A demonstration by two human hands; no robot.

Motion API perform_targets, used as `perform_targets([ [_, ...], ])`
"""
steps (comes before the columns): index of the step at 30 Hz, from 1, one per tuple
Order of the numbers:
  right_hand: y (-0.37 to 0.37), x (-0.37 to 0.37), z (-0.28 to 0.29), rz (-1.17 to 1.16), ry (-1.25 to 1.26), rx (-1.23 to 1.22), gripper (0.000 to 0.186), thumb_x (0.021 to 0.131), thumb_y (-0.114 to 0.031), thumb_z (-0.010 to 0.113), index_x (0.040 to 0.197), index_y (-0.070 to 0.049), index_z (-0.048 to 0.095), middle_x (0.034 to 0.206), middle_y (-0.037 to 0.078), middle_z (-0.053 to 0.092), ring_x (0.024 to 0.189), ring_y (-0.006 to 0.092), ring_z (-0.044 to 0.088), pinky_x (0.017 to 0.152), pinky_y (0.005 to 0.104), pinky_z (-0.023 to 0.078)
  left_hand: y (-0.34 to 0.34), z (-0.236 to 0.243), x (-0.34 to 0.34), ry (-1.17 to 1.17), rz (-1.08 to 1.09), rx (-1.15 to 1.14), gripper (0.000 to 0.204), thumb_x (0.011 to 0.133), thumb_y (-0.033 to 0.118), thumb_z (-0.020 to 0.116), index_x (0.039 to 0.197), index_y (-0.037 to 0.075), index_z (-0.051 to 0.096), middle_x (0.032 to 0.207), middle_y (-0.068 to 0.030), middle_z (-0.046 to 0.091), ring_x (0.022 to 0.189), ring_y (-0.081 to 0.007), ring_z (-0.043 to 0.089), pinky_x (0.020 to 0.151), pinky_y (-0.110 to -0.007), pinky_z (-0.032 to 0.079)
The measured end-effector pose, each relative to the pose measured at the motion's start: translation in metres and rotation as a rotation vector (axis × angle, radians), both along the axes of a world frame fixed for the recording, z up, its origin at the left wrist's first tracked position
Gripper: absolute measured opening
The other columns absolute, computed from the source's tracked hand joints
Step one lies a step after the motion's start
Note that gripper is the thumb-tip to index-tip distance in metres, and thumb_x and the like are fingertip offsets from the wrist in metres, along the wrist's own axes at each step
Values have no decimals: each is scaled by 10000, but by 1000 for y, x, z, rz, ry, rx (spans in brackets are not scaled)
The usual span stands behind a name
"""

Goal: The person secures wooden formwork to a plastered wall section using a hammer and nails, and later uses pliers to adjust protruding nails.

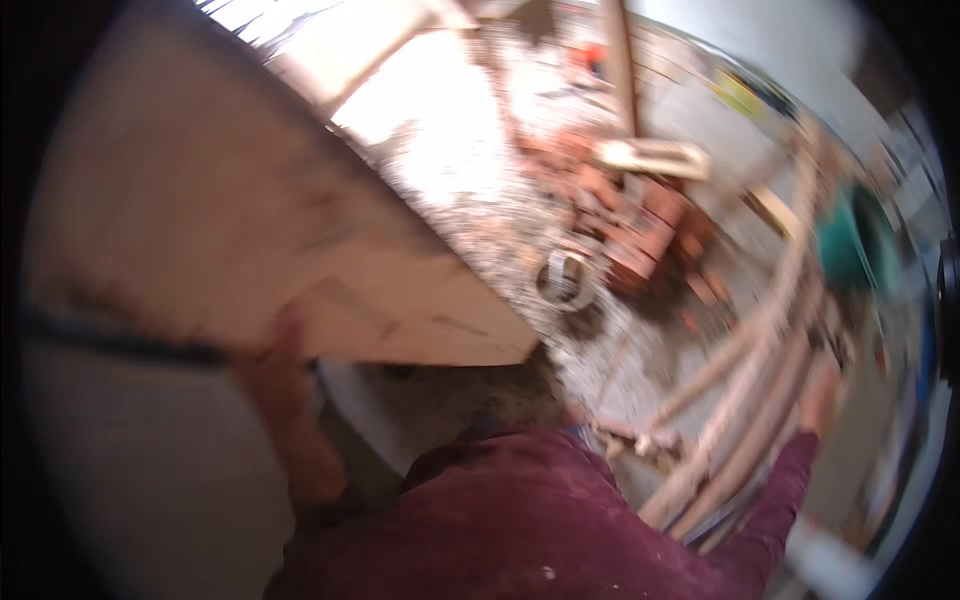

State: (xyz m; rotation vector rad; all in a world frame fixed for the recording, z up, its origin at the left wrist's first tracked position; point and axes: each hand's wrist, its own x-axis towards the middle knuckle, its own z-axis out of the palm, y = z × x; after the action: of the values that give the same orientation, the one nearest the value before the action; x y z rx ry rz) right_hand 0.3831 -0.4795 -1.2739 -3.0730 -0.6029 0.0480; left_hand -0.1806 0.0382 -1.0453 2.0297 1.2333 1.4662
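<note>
Plywood board (250,210) fills my left side, tilted up off the ground, and my left hand (285,385) grips its lower edge with fingers closed on it. Moving right, I see rubble and red bricks (640,235) scattered on the ground. Far right, my right hand (818,398) rests against wooden poles (745,400); blur hides whether it grips. I judge the board lifted but not yet placed.

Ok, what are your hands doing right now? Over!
Left hand gripping the lower edge of a big wooden board. Right hand up against the wooden poles. Picture blurred; bricks and rubble on the ground ahead.
</note>
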Motion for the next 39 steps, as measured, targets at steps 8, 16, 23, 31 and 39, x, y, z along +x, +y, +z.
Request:
perform_targets([
  [8, -24, 116, -65, 126, -152, -230, 591, 812, 36, 474, 1387, -81, 395, 1379, 160, 426, 1307, 335, 379, 1049, 426, 342, -15, 6, 56, -140, -121, 252, 1037, 787, 122, 727, 1476, -28, -34, 1483, -196, 189, 1349, -275, 262, 1117, -401, 210],
  [16, -41, 83, -49, 278, -336, -192, 442, 813, -28, 526, 1253, -42, 487, 1160, 219, 528, 1043, 415, 522, 914, 521, 379, -7, -7, 51, 3, -3, 504, 1111, 778, 252, 769, 1467, -49, -49, 1531, -252, 54, 1435, -359, 85, 1149, -461, 126],
  [23, -42, 58, -21, -25, -57, -145, 323, 817, -52, 563, 1135, -101, 599, 1076, 221, 575, 1028, 403, 535, 876, 493, 425, -11, -17, 48, -36, -100, 285, 1234, 675, 278, 841, 1466, -49, -48, 1530, -249, 35, 1427, -379, 78, 1152, -466, 82],
  [31, 25, -5, 90, 0, 172, 843, 439, 1005, -235, 425, 1417, -86, 389, 1282, 159, 564, 1098, 319, 599, 666, 329, 540, -6, -41, 53, -132, -110, 230, 1272, 647, 209, 845, 1464, -27, -101, 1524, -248, 32, 1421, -355, 107, 1143, -450, 145],
  [39, 129, -265, 202, 266, 462, 1349, 525, 1006, -219, 412, 1487, -90, 246, 1390, 188, 464, 1245, 346, 501, 654, 333, 596, 10, -54, 52, -221, -162, 341, 1223, 658, 476, 819, 1500, 49, 43, 1509, -362, 35, 1389, -566, 2, 1020, -740, -18],
])
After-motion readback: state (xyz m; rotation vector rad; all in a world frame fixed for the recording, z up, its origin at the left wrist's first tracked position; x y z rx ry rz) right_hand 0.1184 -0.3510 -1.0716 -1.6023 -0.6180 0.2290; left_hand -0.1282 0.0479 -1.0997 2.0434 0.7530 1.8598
